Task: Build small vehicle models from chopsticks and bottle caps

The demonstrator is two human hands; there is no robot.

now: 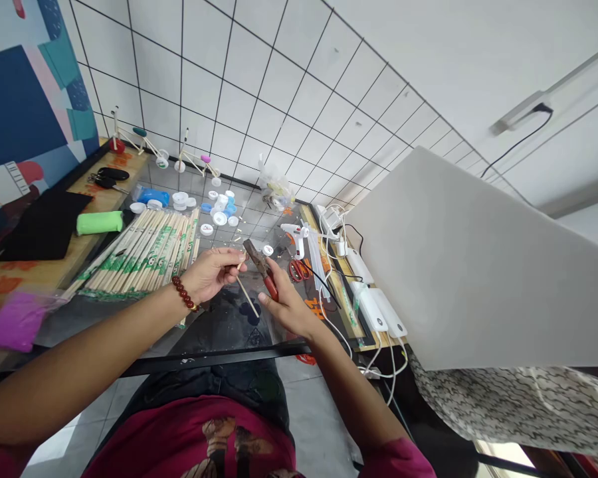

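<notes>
Magenta printed shirt [187, 431] nearest — left hand [212, 273] pinches a thin pale wooden stick [248, 296] slanting below it; right hand [289, 303] clasps red-handled pliers [261, 265].

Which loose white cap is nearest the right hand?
The lone white cap beside the pliers, just beyond the right hand; the other white caps lie farther off, to the left.
</notes>
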